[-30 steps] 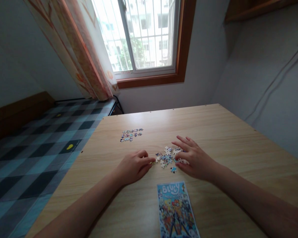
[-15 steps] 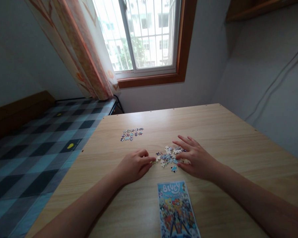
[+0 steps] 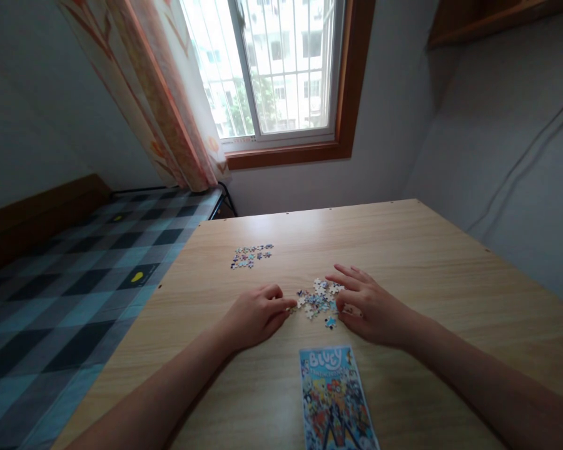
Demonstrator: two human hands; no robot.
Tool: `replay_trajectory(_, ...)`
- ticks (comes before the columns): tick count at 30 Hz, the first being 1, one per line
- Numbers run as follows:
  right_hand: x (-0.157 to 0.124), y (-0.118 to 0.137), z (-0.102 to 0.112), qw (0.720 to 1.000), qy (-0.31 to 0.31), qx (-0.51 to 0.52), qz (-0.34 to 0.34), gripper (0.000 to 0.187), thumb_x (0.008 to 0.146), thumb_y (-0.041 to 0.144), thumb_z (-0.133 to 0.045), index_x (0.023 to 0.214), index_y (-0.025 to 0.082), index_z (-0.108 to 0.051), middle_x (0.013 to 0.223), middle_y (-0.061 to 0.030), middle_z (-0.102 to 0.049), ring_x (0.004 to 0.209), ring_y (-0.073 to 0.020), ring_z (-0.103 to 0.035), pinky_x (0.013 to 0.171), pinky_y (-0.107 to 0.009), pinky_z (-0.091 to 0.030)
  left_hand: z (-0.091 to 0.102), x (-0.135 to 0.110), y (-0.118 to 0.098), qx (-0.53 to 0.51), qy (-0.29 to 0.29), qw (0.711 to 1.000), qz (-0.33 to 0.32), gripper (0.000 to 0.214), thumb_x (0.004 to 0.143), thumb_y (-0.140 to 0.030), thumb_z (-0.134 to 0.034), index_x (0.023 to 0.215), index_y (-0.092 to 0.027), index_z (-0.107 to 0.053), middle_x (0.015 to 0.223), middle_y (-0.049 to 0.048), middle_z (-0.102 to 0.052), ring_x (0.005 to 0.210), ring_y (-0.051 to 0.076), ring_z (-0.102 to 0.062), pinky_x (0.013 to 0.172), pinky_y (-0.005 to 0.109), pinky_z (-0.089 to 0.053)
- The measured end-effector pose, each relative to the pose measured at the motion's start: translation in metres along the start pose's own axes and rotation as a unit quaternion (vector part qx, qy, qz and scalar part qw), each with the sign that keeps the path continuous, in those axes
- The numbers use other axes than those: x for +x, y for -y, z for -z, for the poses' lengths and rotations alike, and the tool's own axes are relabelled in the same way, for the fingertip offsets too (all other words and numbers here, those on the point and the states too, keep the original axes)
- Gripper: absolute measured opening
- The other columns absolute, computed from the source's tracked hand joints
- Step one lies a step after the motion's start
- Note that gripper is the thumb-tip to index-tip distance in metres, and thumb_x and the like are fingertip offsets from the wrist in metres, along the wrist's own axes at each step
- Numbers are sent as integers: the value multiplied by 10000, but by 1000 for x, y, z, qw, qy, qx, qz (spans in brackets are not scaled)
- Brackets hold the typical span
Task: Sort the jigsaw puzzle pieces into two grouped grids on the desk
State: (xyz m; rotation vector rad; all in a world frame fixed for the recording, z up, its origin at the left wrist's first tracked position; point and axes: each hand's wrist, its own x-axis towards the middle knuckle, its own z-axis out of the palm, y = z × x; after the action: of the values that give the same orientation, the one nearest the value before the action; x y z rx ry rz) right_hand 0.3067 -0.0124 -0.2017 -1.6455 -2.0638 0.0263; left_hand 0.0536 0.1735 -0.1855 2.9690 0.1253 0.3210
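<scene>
Bare forearms, left hand (image 3: 256,315), right hand (image 3: 378,309)

The right hand (image 3: 373,309) has curled its fingers over the loose pieces (image 3: 316,301).

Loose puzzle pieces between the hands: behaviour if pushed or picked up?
The loose puzzle pieces look small, thin and flat, so probably very light. On the smooth table they would likely slide and scatter when pushed. Lying flat, they may resist pinching up; rolling seems unlikely.
</scene>
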Motion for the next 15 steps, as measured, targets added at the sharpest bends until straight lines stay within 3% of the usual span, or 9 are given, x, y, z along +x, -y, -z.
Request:
replay_trajectory(4, 1, 2, 3, 998, -40, 36, 28, 82, 870, 146, -606, 849, 212, -649, 1392, -64, -631, 1437, -291, -450, 1162, -572, -371, -1, 0, 0, -2, -4, 1000, 0, 314, 1015, -316, -477, 1237, -294, -698, 962, 52, -635, 803, 156, -625, 727, 294, -518)
replay_trajectory(8, 3, 0, 4, 989, -120, 85, 22, 92, 931, 185, -590, 909, 213, -674, 1046, -78, -746, 1085, -213, -676, 996, -414, -525, -2, -1, 1, -7, -3, 1000, 1, 312, 1007, -302, -481, 1241, -285, -687, 980, 54, -640, 819, 159, -633, 741, 298, -526)
replay_trajectory(11, 3, -3, 4, 986, -144, 88, -1, 118, 952, 238, -594, 916, 214, -704, 963, -77, -740, 949, -195, -687, 898, -369, -549, -1, -1, 1, -7, -5, 1000, 2, 310, 1005, -304, -479, 1234, -282, -686, 974, 53, -642, 807, 157, -632, 733, 295, -530)
replay_trajectory(15, 4, -5, 4, 990, -125, 70, 1, 173, 982, 271, -578, 903, 215, -722, 936, -68, -738, 928, -190, -674, 895, -361, -530, -1, -1, 1, -2, -7, 1000, 3, 310, 1002, -310, -478, 1234, -280, -680, 972, 54, -646, 815, 162, -635, 737, 298, -536)
